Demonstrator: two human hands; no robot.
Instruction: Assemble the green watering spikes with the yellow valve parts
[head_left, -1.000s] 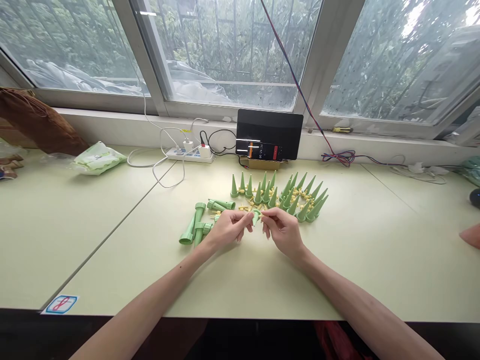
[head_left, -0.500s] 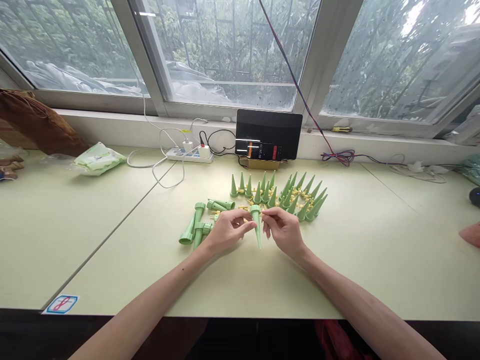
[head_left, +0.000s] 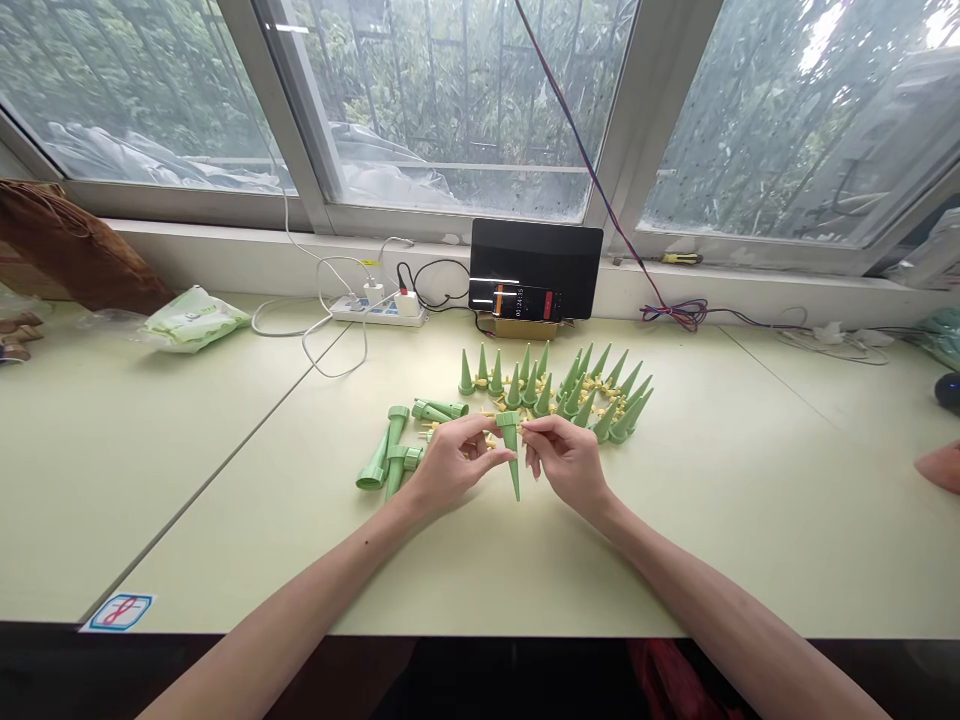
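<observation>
A green watering spike hangs point down, its wide cap on top, between the fingers and thumb of my left hand. At the right side of its cap, my right hand pinches a small yellow piece, mostly hidden by the fingertips. Behind my hands, several green spikes stand point up on their caps, with yellow pieces attached or lying among them. Beside my left hand lie several loose green spikes, some showing open wide ends. A few yellow pieces there are partly covered by the hand.
A phone with a running timer leans on a black tablet at the back. Left of it sit a power strip with cables and a green-white packet. Another person's hand shows at the right edge.
The view has shifted very slightly. Both hands keep the same grip on the spike and the yellow piece.
</observation>
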